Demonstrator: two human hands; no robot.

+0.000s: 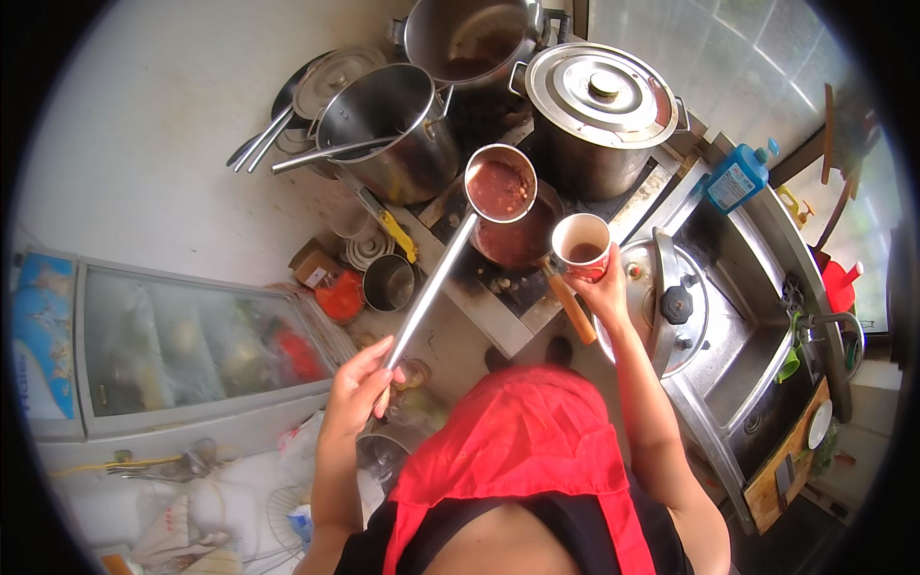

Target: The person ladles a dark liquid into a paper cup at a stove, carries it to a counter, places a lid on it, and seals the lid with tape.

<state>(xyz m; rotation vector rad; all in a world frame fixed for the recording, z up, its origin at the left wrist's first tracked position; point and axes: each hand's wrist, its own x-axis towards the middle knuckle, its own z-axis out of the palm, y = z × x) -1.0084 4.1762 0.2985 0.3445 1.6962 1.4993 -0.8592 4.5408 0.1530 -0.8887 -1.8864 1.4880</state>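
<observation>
My left hand grips the end of a long metal ladle. The ladle's round bowl holds a reddish-brown, soupy mixture with pale bits and hangs over a saucepan. More of the same reddish-brown mixture lies in that pan, partly hidden by the ladle. In my right hand is a paper cup, its mouth facing up and some brown liquid inside. The cup is just right of the ladle bowl, apart from it. Below the cup, the pan's wooden handle points toward me.
Around the stove stand a lidded stockpot, an uncovered stockpot and another large pot. A pressure cooker sits at right beside a steel sink. A blue pump bottle stands behind it. At left is a glass-topped freezer.
</observation>
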